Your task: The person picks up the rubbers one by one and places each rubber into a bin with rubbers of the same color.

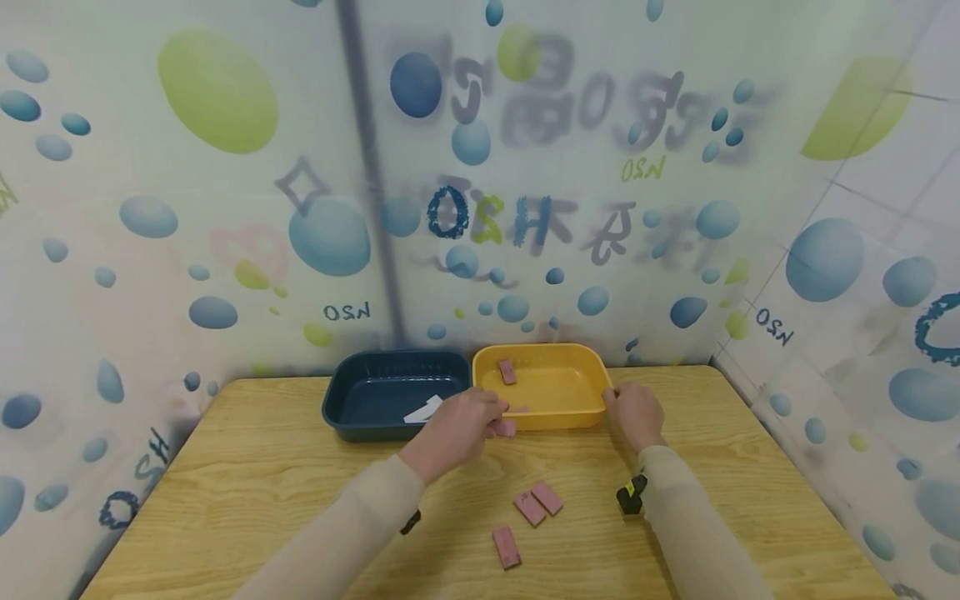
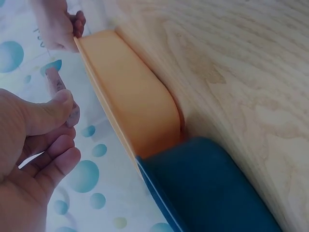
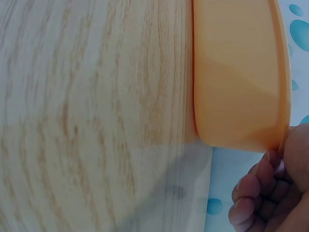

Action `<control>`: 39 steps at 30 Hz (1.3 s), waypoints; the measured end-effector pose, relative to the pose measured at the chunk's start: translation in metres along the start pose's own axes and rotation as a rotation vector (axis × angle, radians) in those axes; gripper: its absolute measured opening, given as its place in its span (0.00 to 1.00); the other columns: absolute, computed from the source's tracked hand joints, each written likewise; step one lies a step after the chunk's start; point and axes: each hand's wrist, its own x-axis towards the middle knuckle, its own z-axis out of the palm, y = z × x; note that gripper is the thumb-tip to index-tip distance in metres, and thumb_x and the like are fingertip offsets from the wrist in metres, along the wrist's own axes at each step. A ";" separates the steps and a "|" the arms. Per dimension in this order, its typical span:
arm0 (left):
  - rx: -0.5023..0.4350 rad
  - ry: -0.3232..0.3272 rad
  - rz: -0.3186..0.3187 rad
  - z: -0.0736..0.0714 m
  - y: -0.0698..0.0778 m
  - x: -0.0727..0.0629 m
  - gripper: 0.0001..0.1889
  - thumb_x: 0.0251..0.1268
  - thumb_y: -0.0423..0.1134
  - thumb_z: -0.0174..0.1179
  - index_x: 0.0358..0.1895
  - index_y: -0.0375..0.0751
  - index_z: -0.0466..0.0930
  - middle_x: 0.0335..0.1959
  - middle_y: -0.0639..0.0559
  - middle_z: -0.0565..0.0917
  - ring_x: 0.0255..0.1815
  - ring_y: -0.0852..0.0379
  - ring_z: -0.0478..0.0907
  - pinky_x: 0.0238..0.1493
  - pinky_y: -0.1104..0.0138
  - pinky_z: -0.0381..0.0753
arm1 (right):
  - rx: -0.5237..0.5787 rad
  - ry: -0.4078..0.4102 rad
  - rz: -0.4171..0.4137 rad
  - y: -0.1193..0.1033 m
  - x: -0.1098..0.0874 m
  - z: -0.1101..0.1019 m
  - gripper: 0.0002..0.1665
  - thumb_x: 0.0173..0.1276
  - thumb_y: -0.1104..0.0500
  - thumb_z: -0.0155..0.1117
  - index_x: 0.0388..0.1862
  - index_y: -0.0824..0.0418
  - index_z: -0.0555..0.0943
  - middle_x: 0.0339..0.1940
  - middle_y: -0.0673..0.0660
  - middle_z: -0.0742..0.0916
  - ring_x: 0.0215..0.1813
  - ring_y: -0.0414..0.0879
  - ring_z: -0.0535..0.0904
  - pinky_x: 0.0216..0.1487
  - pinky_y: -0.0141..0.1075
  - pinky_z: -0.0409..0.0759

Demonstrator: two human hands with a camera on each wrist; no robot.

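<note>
My left hand (image 1: 459, 429) pinches a small pink block (image 2: 54, 83) between thumb and fingers, beside the front rim of the yellow bin (image 1: 558, 422). Dark marks show on the block in the left wrist view. The right hand (image 1: 637, 417) grips the bin's front right corner, thumb and curled fingers on the rim (image 3: 285, 111). Inside the yellow bin, one pink block (image 1: 507, 372) lies toward the back left; another pink piece (image 1: 517, 409) shows just over the front rim. On the table, two pink blocks lie side by side (image 1: 530, 507), and a third block (image 1: 507, 547) lies closer.
A dark blue bin (image 1: 352, 432) stands left of the yellow one, with white pieces (image 1: 423, 411) in it, partly behind the left hand. Both bins stand at the back edge of the wooden table (image 1: 247, 483), against a patterned wall (image 1: 262, 183).
</note>
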 end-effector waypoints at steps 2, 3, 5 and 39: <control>0.002 0.015 -0.002 0.001 -0.001 0.003 0.01 0.65 0.32 0.71 0.36 0.41 0.89 0.31 0.53 0.84 0.34 0.57 0.79 0.39 0.66 0.83 | -0.003 -0.002 0.002 0.000 0.000 0.000 0.26 0.73 0.59 0.52 0.11 0.57 0.68 0.15 0.51 0.69 0.22 0.47 0.66 0.25 0.36 0.60; 0.003 0.019 -0.003 0.002 -0.002 0.005 0.03 0.64 0.31 0.71 0.34 0.42 0.88 0.28 0.54 0.81 0.32 0.58 0.77 0.37 0.66 0.82 | -0.004 -0.002 0.005 -0.001 0.000 0.000 0.26 0.73 0.59 0.52 0.11 0.57 0.69 0.15 0.51 0.69 0.22 0.47 0.66 0.25 0.36 0.60; 0.003 0.030 -0.006 0.003 -0.003 0.007 0.05 0.63 0.30 0.71 0.31 0.43 0.87 0.27 0.54 0.80 0.31 0.58 0.75 0.36 0.67 0.81 | -0.006 -0.004 0.010 -0.001 0.000 0.001 0.26 0.73 0.59 0.52 0.12 0.57 0.69 0.15 0.51 0.69 0.22 0.47 0.66 0.25 0.36 0.60; -0.068 -0.131 -0.291 0.023 -0.012 0.057 0.05 0.69 0.34 0.68 0.33 0.43 0.84 0.42 0.48 0.87 0.52 0.51 0.84 0.56 0.60 0.84 | -0.005 -0.013 0.014 0.001 0.001 0.002 0.25 0.74 0.58 0.52 0.13 0.58 0.71 0.15 0.52 0.71 0.23 0.47 0.68 0.25 0.36 0.62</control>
